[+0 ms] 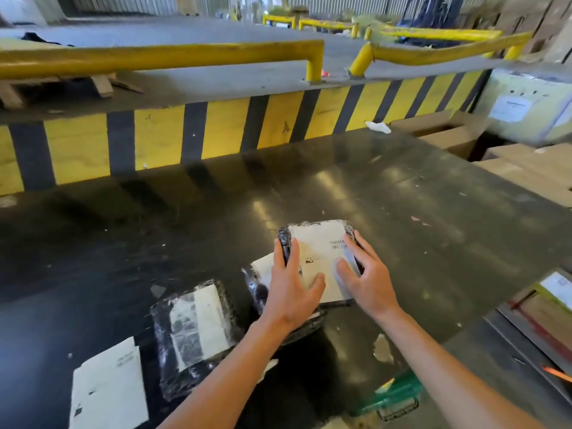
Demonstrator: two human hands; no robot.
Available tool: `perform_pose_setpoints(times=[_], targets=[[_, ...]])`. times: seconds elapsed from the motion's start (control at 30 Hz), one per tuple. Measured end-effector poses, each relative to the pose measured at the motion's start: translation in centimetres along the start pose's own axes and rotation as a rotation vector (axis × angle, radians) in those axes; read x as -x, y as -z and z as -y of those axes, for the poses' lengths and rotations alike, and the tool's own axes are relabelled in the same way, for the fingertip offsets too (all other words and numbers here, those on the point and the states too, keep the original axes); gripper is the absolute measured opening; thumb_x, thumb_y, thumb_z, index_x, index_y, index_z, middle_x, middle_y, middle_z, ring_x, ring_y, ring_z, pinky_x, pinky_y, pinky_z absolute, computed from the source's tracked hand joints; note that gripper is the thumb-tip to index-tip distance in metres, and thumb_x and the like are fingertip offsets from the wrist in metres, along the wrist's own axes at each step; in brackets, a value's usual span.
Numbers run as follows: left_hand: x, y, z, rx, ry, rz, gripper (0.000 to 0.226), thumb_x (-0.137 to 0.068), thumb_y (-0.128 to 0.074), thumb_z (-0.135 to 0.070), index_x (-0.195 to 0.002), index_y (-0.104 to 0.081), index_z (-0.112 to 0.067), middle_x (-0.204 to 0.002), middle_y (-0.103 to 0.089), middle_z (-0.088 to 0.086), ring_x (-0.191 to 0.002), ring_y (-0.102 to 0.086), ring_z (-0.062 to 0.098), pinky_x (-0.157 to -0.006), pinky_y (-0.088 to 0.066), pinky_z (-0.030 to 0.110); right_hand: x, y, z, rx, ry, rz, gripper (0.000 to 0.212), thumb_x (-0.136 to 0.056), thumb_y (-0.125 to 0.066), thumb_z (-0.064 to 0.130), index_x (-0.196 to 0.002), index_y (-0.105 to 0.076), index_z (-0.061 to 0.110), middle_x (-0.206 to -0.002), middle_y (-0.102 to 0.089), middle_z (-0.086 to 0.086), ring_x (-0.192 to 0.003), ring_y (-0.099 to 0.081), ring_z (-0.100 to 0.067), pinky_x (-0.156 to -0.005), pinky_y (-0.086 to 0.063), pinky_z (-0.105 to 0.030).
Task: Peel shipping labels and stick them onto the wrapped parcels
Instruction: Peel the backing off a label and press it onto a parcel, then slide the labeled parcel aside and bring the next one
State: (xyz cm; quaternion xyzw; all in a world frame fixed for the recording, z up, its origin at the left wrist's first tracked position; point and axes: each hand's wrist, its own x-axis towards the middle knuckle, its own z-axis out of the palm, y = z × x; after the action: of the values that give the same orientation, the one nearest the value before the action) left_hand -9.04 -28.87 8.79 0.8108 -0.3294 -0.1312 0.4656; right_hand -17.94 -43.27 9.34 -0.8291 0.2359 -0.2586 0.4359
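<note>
Centre of frame, on dark glossy worktop point(387, 196): black film-wrapped parcel point(286, 239) with white shipping label point(318, 252) already on top face. Left hand point(291, 283) and right hand point(362, 274) both flat on label, fingers spread and straight, pressing it down, gripping nothing. Judgement: this one at smoothing stage, near done.

Lower left: second film-wrapped parcel point(192, 332) showing white patch; whether label or contents, cannot tell. Another wrapped parcel point(257, 286) partly hidden under left wrist.

Bottom left corner: loose white label sheet point(106, 388) lying flat on worktop, not yet stuck. At least one label left to apply.
</note>
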Motion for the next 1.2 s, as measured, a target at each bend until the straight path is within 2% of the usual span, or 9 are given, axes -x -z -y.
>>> perform_pose_setpoints(times=[0.1,0.2,0.3,0.53,0.77,0.97,1.1,1.17,1.2], targets=[[-3.8,-4.5,-2.1,-0.031,0.008,-0.006,0.089,-0.093,-0.059,-0.040,-0.158,0.001,-0.024,-0.164,0.019,-0.007,-0.153,-0.002,0.017,-0.122,-0.015,0.032,-3.4,3.5,-3.8,-0.008,-0.026,0.018,0.060,-0.092,-0.061,0.037,-0.146,-0.047,0.013,-0.156,-0.030,0.011,-0.140,-0.025,0.003,-0.116,-0.029,-0.022],[-7.3,-9.4,-3.9,-0.086,0.052,0.033,0.090,-0.095,-0.056,-0.040,-0.157,0.006,-0.024,-0.163,0.024,-0.002,-0.153,0.000,0.023,-0.122,-0.015,0.038,-6.5,6.9,-8.1,0.007,-0.051,0.072,0.055,-0.097,-0.060,0.029,-0.147,-0.045,0.013,-0.160,-0.027,0.005,-0.141,-0.025,0.001,-0.114,-0.030,-0.024],[-9.6,-14.5,-4.2,-0.117,0.120,0.076,0.087,-0.096,-0.054,-0.039,-0.156,0.007,-0.022,-0.162,0.026,0.005,-0.153,0.004,0.028,-0.122,-0.010,0.039,-8.8,9.3,-13.0,0.048,-0.087,0.123,0.055,-0.098,-0.060,0.030,-0.148,-0.044,0.013,-0.162,-0.025,0.002,-0.145,-0.025,-0.006,-0.117,-0.031,-0.033],[-11.1,-22.1,-0.7,-0.101,0.342,0.100,0.088,-0.095,-0.056,-0.038,-0.157,0.005,-0.019,-0.163,0.022,0.009,-0.153,-0.003,0.030,-0.123,-0.019,0.042,-10.6,9.1,-21.4,0.087,-0.214,0.315,0.055,-0.099,-0.056,0.029,-0.150,-0.041,0.015,-0.164,-0.021,0.004,-0.148,-0.024,-0.013,-0.118,-0.027,-0.029],[-10.2,-23.3,3.3,-0.118,0.463,-0.049,0.087,-0.094,-0.058,-0.031,-0.157,0.000,-0.020,-0.164,0.020,0.007,-0.153,0.002,0.026,-0.123,-0.017,0.046,-10.8,5.0,-23.3,0.118,-0.177,0.479,0.058,-0.102,-0.051,0.032,-0.154,-0.032,0.019,-0.166,-0.008,0.008,-0.149,-0.018,-0.008,-0.108,-0.017,-0.015],[-10.6,-23.0,4.7,-0.201,0.544,0.109,0.085,-0.099,-0.047,-0.039,-0.155,0.015,-0.023,-0.158,0.037,0.005,-0.152,0.012,0.030,-0.124,-0.010,0.046,-11.5,3.8,-24.2,0.218,-0.111,0.607,0.059,-0.104,-0.045,0.035,-0.157,-0.021,0.024,-0.167,0.008,0.007,-0.150,-0.018,-0.012,-0.108,-0.019,-0.018],[-10.8,-22.1,3.9,-0.180,0.618,0.176,0.083,-0.099,-0.047,-0.039,-0.156,0.012,-0.026,-0.159,0.033,0.006,-0.150,0.016,0.032,-0.123,-0.009,0.049,-11.4,3.8,-23.7,0.268,-0.155,0.609,0.058,-0.104,-0.044,0.035,-0.157,-0.021,0.027,-0.167,0.007,0.004,-0.152,-0.016,-0.019,-0.117,-0.024,-0.034],[-10.8,-21.1,2.6,-0.178,0.639,0.178,0.075,-0.100,-0.048,-0.030,-0.158,-0.001,-0.022,-0.164,0.019,0.010,-0.151,0.015,0.033,-0.124,-0.006,0.048,-11.5,3.7,-22.4,0.312,-0.191,0.562,0.055,-0.103,-0.045,0.034,-0.154,-0.028,0.026,-0.167,0.000,-0.002,-0.152,-0.012,-0.026,-0.120,-0.025,-0.045],[-10.8,-20.5,1.5,-0.193,0.602,0.151,0.067,-0.100,-0.048,-0.025,-0.157,-0.013,-0.019,-0.165,0.005,0.013,-0.152,0.006,0.033,-0.124,-0.009,0.046,-11.7,3.6,-21.5,0.330,-0.198,0.522,0.053,-0.102,-0.046,0.032,-0.153,-0.033,0.025,-0.167,-0.004,-0.005,-0.152,-0.013,-0.027,-0.119,-0.025,-0.048]])
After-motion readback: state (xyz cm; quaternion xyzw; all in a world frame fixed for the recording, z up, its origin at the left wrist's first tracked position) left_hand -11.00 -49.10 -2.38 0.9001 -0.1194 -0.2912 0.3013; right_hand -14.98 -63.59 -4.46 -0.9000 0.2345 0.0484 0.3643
